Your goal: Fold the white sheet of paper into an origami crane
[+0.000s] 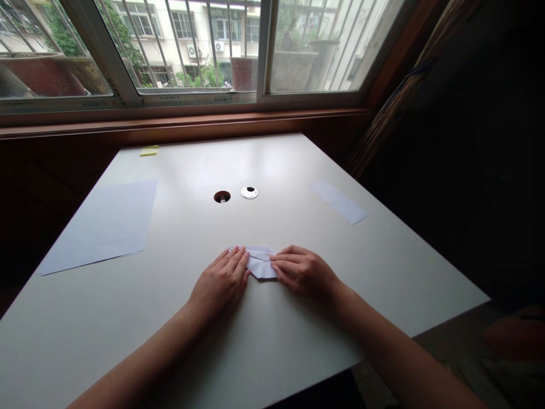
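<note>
My left hand (222, 278) and right hand (305, 271) touch folded paper (260, 267), fingers together; whether pinching, I can't tell

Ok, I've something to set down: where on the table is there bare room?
The table is bare between the large sheet and the left hand, between the silvery disc and the paper strip, and between that strip and the right hand. It's crowded where both hands rest on the folded paper.
</note>
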`<state>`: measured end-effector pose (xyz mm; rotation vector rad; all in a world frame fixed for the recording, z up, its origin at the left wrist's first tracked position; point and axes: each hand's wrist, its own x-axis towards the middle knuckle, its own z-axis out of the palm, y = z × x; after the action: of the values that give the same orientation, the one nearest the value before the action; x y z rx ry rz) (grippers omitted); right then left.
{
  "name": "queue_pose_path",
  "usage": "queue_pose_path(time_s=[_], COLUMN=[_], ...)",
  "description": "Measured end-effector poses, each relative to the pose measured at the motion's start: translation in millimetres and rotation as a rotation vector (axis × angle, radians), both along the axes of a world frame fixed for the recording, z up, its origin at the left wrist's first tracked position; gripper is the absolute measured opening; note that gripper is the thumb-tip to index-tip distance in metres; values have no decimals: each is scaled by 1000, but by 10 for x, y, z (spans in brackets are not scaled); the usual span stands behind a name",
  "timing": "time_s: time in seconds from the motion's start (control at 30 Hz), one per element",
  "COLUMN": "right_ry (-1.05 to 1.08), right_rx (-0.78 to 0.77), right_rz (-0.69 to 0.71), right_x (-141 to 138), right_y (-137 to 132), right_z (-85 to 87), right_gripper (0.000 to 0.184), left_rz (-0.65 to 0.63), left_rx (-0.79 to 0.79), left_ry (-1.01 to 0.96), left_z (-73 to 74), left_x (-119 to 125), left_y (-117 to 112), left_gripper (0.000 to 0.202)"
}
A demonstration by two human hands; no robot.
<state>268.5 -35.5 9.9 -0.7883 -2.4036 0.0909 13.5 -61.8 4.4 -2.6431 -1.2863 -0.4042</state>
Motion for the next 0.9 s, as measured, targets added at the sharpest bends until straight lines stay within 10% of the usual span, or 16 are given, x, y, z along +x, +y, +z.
queue_pose_path(time_s=[0.9], right_ry=[-197], right_rx=[36], right_rz=[-65], right_x=[-23], right_y=[-24], right_z=[7], right_gripper=[32], left_rz=[3], left_rx=[24], left_ry=[58], left_z=[14], left_x=[41], left_y=[-44], left_gripper=[54])
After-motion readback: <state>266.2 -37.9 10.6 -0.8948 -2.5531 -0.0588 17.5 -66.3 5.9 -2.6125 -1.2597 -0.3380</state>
